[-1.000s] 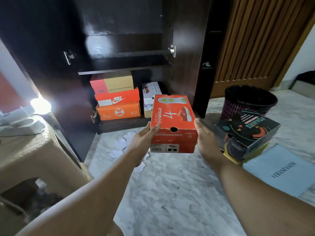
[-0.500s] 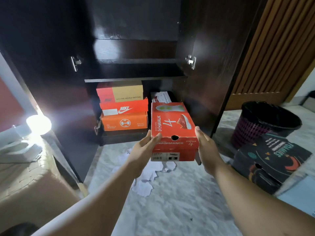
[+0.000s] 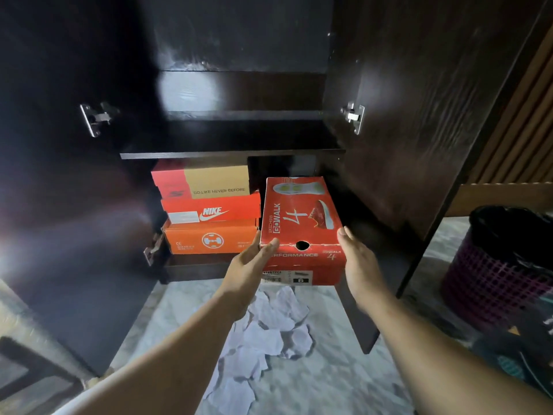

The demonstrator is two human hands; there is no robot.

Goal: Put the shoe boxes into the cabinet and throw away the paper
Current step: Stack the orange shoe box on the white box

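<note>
The red shoe box [image 3: 300,232] now sits nearer the cabinet [image 3: 233,152] than before, pressed between straight-fingered left hand [image 3: 248,265] and right hand [image 3: 357,262]; paper [image 3: 263,333] lies below.

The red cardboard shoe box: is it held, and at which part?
Yes: the red cardboard shoe box is held at its near corners, left hand and right hand pressing its two sides.
</note>
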